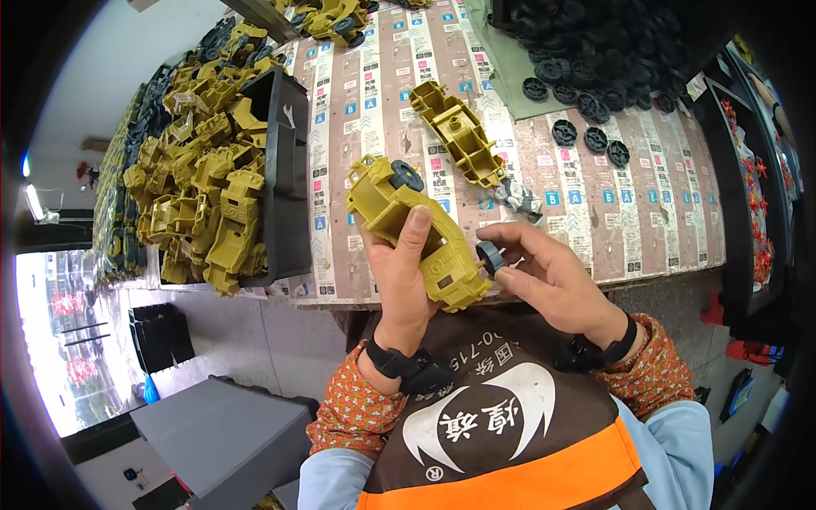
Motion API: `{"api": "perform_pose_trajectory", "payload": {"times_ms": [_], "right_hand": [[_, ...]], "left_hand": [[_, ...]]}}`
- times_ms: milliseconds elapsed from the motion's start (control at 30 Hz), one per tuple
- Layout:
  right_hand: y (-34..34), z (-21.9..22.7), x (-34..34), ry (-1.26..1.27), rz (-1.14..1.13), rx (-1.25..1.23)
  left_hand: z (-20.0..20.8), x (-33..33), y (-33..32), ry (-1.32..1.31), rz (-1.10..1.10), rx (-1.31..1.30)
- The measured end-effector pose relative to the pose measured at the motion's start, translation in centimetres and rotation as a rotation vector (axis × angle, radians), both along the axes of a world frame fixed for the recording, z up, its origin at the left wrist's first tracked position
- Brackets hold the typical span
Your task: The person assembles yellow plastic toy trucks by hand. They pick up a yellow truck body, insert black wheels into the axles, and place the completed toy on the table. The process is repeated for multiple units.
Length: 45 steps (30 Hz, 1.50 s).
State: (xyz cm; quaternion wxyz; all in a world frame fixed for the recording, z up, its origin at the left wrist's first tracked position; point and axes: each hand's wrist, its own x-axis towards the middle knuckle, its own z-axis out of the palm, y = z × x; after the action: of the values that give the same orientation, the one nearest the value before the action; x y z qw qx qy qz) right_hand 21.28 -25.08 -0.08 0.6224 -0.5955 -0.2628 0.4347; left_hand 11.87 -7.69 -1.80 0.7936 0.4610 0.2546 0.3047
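The olive-yellow plastic toy car body (442,270) is above the tabletop's near edge, tilted, with one black plastic wheel (406,176) fitted near its far end. The left hand (399,276) is clamped on it, thumb pressed along the upper side. The right hand (552,280) pinches a dark grey-black ring-like plastic wheel (490,257) between thumb and fingers, just beside the body's near end (whether the two touch, I cannot tell). Beyond them, a second olive-yellow plastic car body (459,136) lies with its hollow side up around the middle of the tabletop, a small grey-and-white crumpled piece (520,201) at its near end. A black plastic bin (287,161) heaped with yellow car parts (200,191) stands along the left edge; toward the far right corner, black spoked wheels (595,98) are piled, several lying loose nearer.
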Motion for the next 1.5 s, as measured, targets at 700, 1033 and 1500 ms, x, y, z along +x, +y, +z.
{"api": "perform_pose_trajectory", "payload": {"times_ms": [700, 1033, 1500], "right_hand": [[-0.2, -0.9, -2.2, 0.025, 0.096, 0.08], [0.4, 2.4, 4.0, -0.652, -0.201, -0.014], [-1.7, -0.9, 1.7, 0.365, -0.038, -0.081]], "left_hand": [[-0.6, -0.2, -1.7, -0.143, 0.084, 0.349], [2.1, 0.4, -0.1, 0.351, -0.729, 0.359], [0.2, -0.4, 1.2, -0.017, -0.489, -0.125]]}}
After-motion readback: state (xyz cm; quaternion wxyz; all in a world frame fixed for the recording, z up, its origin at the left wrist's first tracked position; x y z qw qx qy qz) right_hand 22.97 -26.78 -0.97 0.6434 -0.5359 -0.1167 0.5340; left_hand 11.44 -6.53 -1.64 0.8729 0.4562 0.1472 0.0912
